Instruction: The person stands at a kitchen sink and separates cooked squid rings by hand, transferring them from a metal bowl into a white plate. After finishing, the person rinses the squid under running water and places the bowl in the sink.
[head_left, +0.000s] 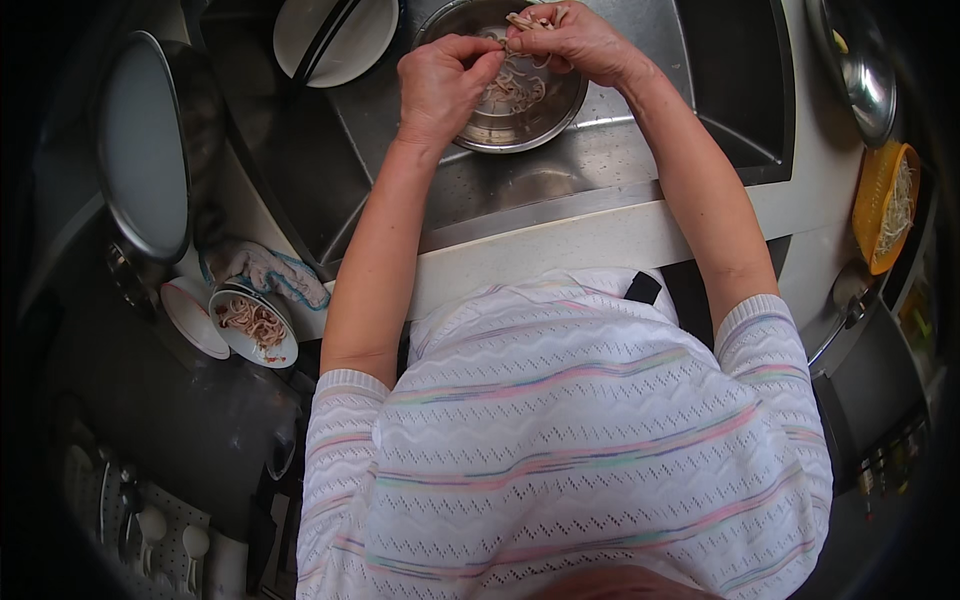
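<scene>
My left hand (450, 86) is over the left rim of a round stainless steel bowl (517, 142), its thumb and forefinger pinched on a thin pale strand of food. Opposite it, my right hand (581, 41) holds a small bunch of pale, pinkish strands (536, 22), their exact kind unclear. The fingertips of both hands nearly meet above the bowl. Inside the bowl lie more curled strands (517, 94), apparently in liquid. The bowl stands in the metal sink (540, 176).
A white bowl (360, 49) with dark chopsticks sits upper left. On the left are a large metal pan (146, 150), a cloth (262, 270) and a small bowl of strands (289, 349). A yellow basket (870, 202) with white shreds and a metal bowl (874, 82) stand right.
</scene>
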